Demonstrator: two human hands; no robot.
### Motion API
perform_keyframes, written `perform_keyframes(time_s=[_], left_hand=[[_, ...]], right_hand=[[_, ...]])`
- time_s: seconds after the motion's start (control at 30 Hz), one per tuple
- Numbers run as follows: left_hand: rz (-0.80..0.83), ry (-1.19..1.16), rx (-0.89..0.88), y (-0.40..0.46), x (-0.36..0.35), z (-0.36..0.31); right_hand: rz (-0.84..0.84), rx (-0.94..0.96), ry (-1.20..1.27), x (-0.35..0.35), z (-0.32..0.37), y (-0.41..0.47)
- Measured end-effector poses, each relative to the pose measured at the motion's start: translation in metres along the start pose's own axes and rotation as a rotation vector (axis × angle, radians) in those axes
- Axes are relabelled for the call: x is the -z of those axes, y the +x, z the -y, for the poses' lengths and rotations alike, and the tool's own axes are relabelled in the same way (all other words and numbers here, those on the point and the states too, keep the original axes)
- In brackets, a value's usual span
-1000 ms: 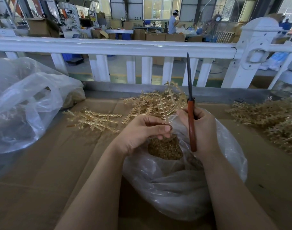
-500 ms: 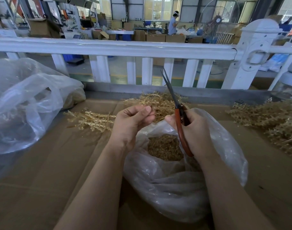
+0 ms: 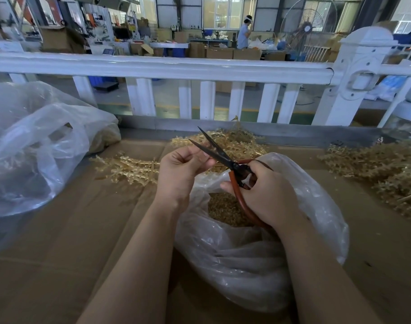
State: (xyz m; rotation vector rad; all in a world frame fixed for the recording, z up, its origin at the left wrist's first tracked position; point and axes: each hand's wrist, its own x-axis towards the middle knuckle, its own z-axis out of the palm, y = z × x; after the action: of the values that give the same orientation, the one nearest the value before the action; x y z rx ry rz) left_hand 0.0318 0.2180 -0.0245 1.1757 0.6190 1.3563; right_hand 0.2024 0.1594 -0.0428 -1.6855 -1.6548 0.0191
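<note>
Left edge of cardboard-covered tabletop point(image 3: 78, 230): large clear plastic bag point(image 3: 36, 148), slumped, part full, well apart from the work.

Right of it, toward the far edge: loose branch of pale gold plastic sprue point(image 3: 127, 167), flat on the cardboard. Long axis roughly left to right, right end just beside the left hand. Judged the likely next piece for trimming.

Left hand point(image 3: 181, 167) raised over the far-left rim of the middle bag. Fingers curled in toward the palm, thumb against forefinger. Cannot tell whether anything small is pinched there. Fingertips touching or just beside the lower blade, cannot tell which.

Next, scissors with dark blades and orange-red handles point(image 3: 233, 165). Blades parted in a narrow V, tips up and to the left, toward the far edge. Nothing visible between the blades.

Behind the blades, against the far edge: heap of the same gold sprue point(image 3: 242, 146).

Below both hands: smaller clear plastic bag point(image 3: 258, 253), mouth open upward, bed of cut gold bits point(image 3: 223, 209) inside.

Right hand point(image 3: 270, 195) wrapped around the scissor handles, above the bag mouth.

Right edge: second heap of gold sprue point(image 3: 375, 169), well apart.

Judgement — loose branch to the left of the left hand, far from the right hand and its busy grip. Left hand nearer, so probably a reach leftward along the branch's axis, then back over the bag mouth for a drop straight in.
</note>
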Motion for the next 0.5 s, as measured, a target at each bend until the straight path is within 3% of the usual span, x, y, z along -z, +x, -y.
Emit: perform_keyframes(time_s=[0.5], left_hand=[[0.002, -0.002, -0.045, 0.0024, 0.0010, 0.0007]], right_hand=[[-0.064, -0.008, -0.035, 0.0002, 0.0018, 0.0004]])
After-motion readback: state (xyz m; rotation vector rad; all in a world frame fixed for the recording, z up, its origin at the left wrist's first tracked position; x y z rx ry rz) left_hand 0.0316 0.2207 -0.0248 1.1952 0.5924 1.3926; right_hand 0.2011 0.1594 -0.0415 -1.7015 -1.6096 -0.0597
